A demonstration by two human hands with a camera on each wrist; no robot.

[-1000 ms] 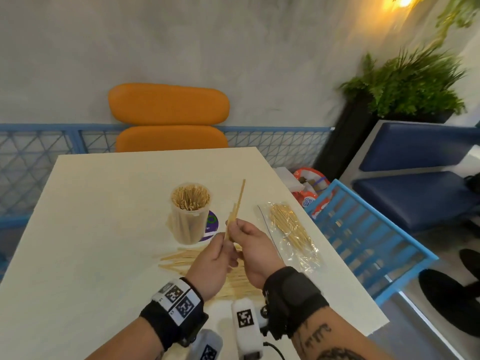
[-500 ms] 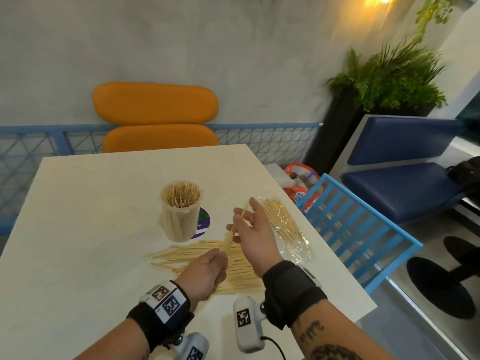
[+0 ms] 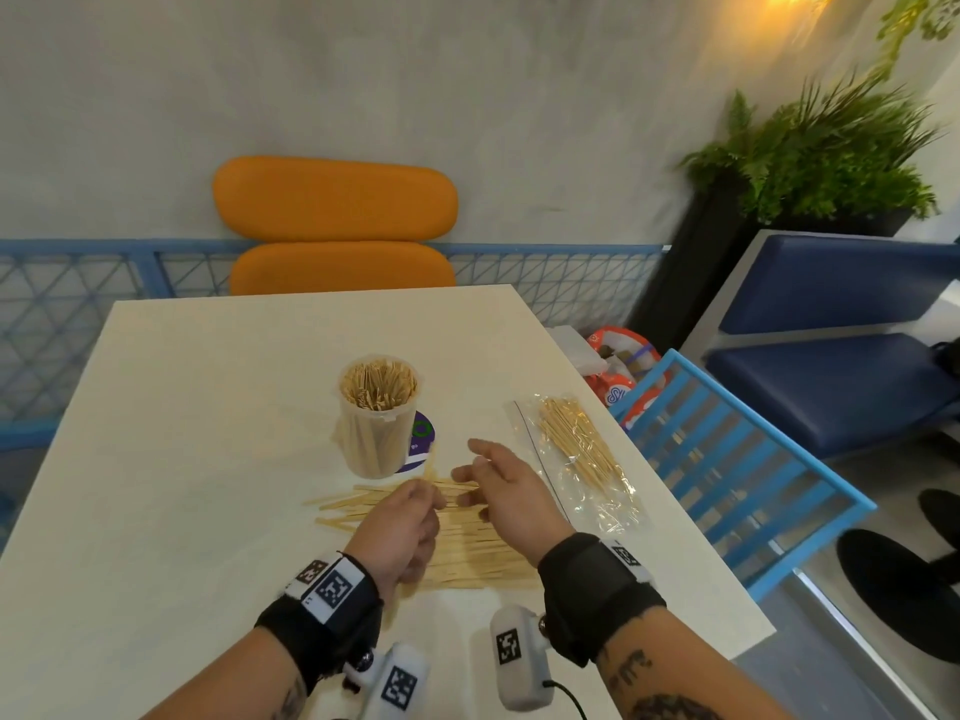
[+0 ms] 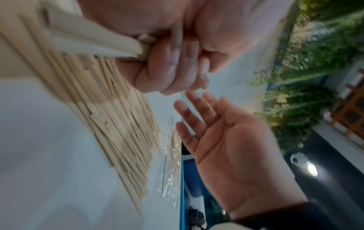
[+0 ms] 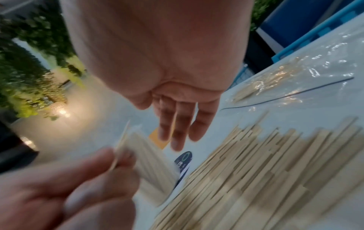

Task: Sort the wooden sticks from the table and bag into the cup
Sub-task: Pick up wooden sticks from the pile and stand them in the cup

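Observation:
A clear cup packed with wooden sticks stands mid-table on a purple coaster. Loose sticks lie spread in front of it, partly under my hands. My left hand grips a small bunch of sticks that pokes up toward the cup; the left wrist view shows the fingers curled round them. My right hand hovers open just right of it, fingers spread, holding nothing. A clear plastic bag with more sticks lies to the right.
The white table ends close behind the bag at its right edge. A blue slatted chair stands beside that edge. An orange chair sits behind the table's far end, with a blue railing and planter beyond.
The right hand has let go of the sticks and opened. The left hand now holds them alone, lower over the loose pile.

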